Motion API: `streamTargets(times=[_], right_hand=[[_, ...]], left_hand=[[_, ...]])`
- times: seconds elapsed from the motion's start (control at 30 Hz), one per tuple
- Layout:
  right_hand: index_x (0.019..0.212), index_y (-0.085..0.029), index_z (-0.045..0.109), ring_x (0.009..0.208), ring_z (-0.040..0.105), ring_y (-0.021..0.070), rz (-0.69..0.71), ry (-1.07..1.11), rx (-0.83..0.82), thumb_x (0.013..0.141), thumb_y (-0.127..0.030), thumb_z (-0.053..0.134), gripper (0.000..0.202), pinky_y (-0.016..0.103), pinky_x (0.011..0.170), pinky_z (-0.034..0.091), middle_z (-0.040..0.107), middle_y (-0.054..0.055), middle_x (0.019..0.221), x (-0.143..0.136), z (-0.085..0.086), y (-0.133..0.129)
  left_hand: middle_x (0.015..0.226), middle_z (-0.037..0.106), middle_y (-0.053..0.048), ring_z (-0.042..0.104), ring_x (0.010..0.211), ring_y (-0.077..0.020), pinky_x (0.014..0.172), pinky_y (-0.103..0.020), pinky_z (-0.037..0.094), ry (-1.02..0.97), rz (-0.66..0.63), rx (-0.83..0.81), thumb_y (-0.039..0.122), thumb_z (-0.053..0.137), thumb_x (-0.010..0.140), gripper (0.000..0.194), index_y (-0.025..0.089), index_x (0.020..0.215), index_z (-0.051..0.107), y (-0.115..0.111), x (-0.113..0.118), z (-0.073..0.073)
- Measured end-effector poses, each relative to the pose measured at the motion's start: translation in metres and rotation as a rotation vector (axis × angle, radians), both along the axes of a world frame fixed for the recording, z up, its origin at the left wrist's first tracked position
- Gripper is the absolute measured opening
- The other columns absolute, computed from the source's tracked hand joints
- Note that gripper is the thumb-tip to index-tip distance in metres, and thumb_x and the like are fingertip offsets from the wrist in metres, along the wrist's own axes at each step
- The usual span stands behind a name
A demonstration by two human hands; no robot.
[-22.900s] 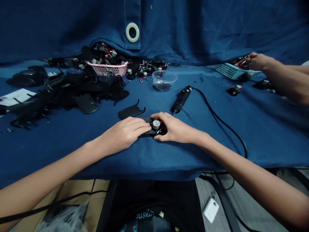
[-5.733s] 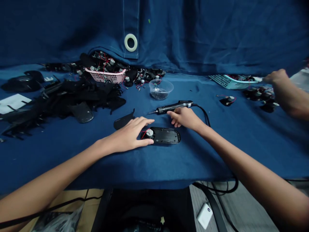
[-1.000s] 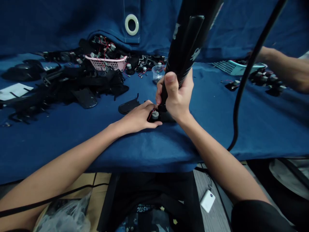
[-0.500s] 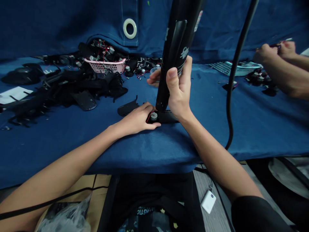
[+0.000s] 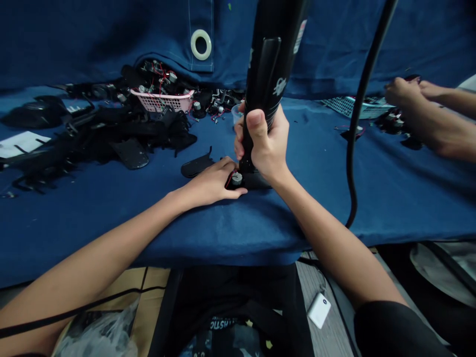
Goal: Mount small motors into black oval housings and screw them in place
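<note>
Centrally, the right hand wraps tightly around a smooth black screwdriver, a thick cylinder leaning slightly right at its top; its tip is hidden. Left of it, the left hand pinches the end of a dark shell between thumb and fingers, at the middle of the frame on creased blue cloth. Inside sits a round metal motor with thin red wire. Upper left, a pink lattice basket bears tangled parts.
</note>
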State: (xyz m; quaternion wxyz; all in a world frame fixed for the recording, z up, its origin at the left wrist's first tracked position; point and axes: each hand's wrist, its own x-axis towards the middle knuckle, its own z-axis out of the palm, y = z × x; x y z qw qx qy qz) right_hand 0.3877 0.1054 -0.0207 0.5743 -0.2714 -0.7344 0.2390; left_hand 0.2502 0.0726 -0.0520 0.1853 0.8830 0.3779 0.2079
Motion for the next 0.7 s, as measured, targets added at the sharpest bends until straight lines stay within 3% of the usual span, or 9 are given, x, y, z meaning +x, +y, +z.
streamTargets(times=[0.23,0.4,0.7], right_hand=[[0.112,-0.034,0.048,0.069,0.069,0.0135,0.063,-0.06,0.04,0.083,-0.077,0.024,0.057,0.025,0.044,0.049,0.066,-0.003,0.081,0.0078,0.0009,0.0042],[0.113,-0.035,0.047,0.071,0.07,0.0152,0.02,-0.014,0.013,0.081,-0.079,0.022,0.06,0.028,0.047,0.051,0.065,-0.002,0.079,0.0037,-0.0014,0.0036],[0.117,-0.035,0.043,0.069,0.07,0.0155,-0.022,0.028,-0.021,0.077,-0.081,0.025,0.063,0.03,0.052,0.054,0.065,-0.003,0.079,-0.0002,-0.0028,0.0028]], left_hand=[[0.11,0.053,-0.01,0.056,0.096,-0.0249,0.087,-0.039,0.047,-0.015,-0.009,0.024,0.045,0.065,0.08,0.04,0.016,0.105,0.053,-0.0005,0.0001,-0.0006],[0.103,0.052,-0.008,0.055,0.091,-0.024,0.084,-0.038,0.048,-0.007,-0.001,0.042,0.048,0.064,0.08,0.037,0.017,0.097,0.052,0.001,-0.0003,-0.0025],[0.109,0.053,-0.01,0.056,0.099,-0.0267,0.087,-0.04,0.047,-0.008,0.002,0.05,0.048,0.064,0.081,0.04,0.017,0.105,0.053,0.0016,-0.0001,-0.0042]])
